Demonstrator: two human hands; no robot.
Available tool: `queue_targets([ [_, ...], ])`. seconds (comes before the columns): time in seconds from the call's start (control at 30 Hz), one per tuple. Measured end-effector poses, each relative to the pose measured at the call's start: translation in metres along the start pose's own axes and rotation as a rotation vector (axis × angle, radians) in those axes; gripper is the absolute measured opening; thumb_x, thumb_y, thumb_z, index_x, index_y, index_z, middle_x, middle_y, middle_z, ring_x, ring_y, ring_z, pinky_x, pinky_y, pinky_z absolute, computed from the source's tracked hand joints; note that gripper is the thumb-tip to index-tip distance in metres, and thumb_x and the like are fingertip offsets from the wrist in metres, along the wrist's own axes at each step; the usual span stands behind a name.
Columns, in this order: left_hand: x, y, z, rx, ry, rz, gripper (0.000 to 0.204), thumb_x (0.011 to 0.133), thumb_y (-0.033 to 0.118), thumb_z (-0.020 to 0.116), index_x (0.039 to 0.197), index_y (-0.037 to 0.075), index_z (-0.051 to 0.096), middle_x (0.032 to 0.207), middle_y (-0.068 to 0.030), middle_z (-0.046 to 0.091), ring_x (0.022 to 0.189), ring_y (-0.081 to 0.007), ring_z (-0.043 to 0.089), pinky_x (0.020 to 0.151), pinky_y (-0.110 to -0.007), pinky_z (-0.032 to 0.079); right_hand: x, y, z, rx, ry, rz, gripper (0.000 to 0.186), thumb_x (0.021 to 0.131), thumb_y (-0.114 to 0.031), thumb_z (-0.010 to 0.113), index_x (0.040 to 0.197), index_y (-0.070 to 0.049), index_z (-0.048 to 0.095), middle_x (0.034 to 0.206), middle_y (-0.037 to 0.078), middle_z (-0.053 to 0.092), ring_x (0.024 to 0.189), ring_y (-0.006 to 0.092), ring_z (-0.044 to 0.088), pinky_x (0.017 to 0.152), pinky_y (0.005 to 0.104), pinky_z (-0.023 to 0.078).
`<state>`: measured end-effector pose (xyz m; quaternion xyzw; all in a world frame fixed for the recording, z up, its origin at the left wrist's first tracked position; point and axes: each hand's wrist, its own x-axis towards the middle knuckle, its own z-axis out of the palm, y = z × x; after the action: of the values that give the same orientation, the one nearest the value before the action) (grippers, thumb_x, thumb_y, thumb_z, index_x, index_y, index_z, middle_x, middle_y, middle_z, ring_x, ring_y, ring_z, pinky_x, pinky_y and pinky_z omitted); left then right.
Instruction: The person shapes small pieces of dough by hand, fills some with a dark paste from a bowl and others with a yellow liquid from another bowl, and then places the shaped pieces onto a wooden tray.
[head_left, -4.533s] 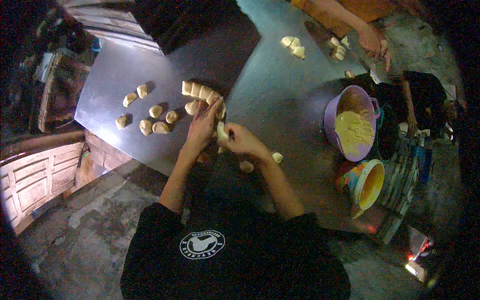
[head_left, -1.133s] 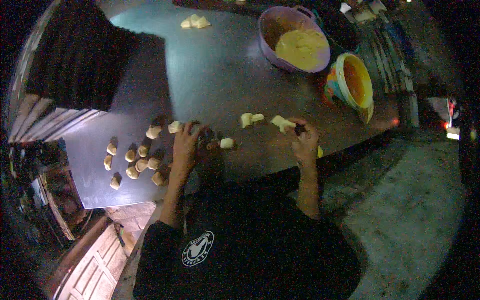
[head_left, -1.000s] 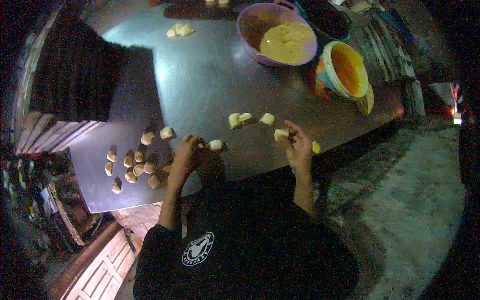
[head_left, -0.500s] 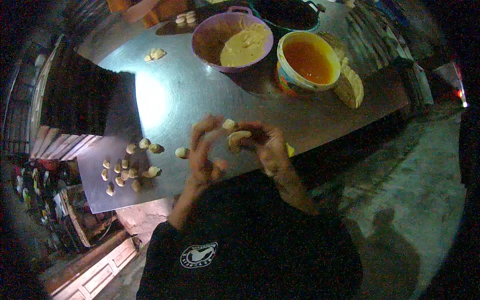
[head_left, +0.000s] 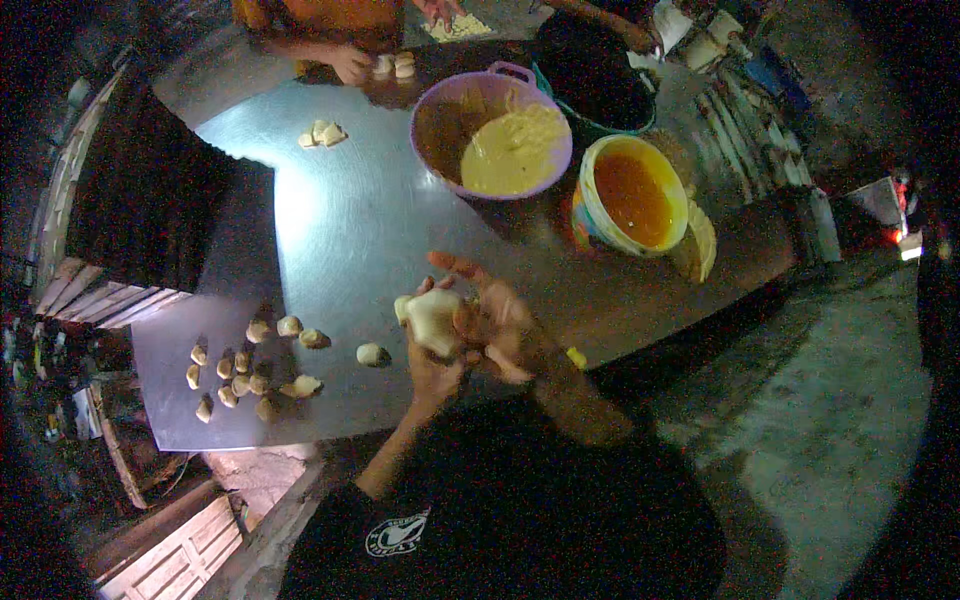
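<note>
In front of my chest, a pale lump of dough (head_left: pixel 433 322) sits between my two hands, above the table's near edge. My left hand (head_left: pixel 436 378) closes around it from below. Against the lump's right side presses my right hand (head_left: pixel 510 325), slightly blurred, its fingers curled onto the dough and one finger stretched across above it. A smaller pale bit (head_left: pixel 402 308) shows at the lump's left; I cannot tell whether it is separate. Just left of my hands, a single dough ball (head_left: pixel 373 355) rests on the metal table (head_left: pixel 370 230). Several small dough pieces (head_left: pixel 242 386) lie farther left.
A purple basin (head_left: pixel 422 150) holds pale wet dough. To its right stands a bucket (head_left: pixel 590 215) of orange-red liquid, with a dark tub (head_left: pixel 600 85) behind. More dough pieces (head_left: pixel 322 134) lie far left. Another person's hand (head_left: pixel 350 64) works at the far edge. A yellow scrap (head_left: pixel 576 357) lies near right.
My hands have come together around the dough; before, they were apart with smaller dough pieces at the right hand's fingers. The view has shifted, bringing another person's hands into sight at the far side.
</note>
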<state>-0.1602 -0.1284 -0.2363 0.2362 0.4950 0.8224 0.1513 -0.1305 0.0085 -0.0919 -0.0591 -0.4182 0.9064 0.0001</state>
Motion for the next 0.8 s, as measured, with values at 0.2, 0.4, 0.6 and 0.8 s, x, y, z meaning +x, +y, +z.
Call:
queue_targets([
  [0.2, 0.044, 0.055, -0.033, 0.237, 0.049, -0.393, 0.023, 0.088, 0.009, 0.065, 0.110, 0.001, 0.064, 0.102, -0.0080, 0.068, 0.096, -0.0141, 0.062, 0.087, -0.030, 0.048, 0.166, -0.049, -0.074, -1.447, 0.243, -0.203, 0.040, 0.100, -0.031, 0.045, 0.127, -0.003, 0.055, 0.101, 0.020, 0.068, 0.094, 0.0236, 0.066, 0.086, 0.0343, 0.049],
  [0.4, 0.067, 0.039, -0.090, 0.289, -0.030, -0.503, 0.020, 0.094, 0.018, 0.060, 0.105, 0.003, 0.066, 0.092, -0.0038, 0.066, 0.081, -0.0091, 0.057, 0.075, -0.024, 0.045, 0.227, -0.020, -0.180, -1.583, 0.155, 0.319, 0.080, 0.095, -0.065, 0.013, 0.139, -0.006, 0.042, 0.120, 0.025, 0.059, 0.106, 0.0290, 0.060, 0.096, 0.0401, 0.041],
  [0.6, 0.100, 0.054, -0.097, 0.235, -0.041, -0.655, 0.024, 0.096, 0.024, 0.056, 0.107, 0.005, 0.065, 0.091, -0.0024, 0.065, 0.078, -0.0089, 0.056, 0.073, -0.026, 0.046, 0.206, -0.042, -0.152, -1.285, 0.440, 0.436, 0.063, 0.099, -0.058, 0.025, 0.133, -0.012, 0.053, 0.107, 0.007, 0.061, 0.073, 0.0126, 0.054, 0.073, 0.0285, 0.047],
  [0.8, 0.122, 0.080, -0.060, 0.065, -0.062, -0.567, 0.031, 0.097, 0.027, 0.053, 0.119, 0.006, 0.059, 0.103, -0.0058, 0.063, 0.087, -0.0128, 0.058, 0.081, -0.028, 0.047, 0.168, -0.052, -0.074, -0.320, 0.382, 0.200, 0.038, 0.099, -0.026, 0.046, 0.132, -0.005, 0.050, 0.111, 0.008, 0.061, 0.092, 0.0114, 0.058, 0.079, 0.0242, 0.049],
])
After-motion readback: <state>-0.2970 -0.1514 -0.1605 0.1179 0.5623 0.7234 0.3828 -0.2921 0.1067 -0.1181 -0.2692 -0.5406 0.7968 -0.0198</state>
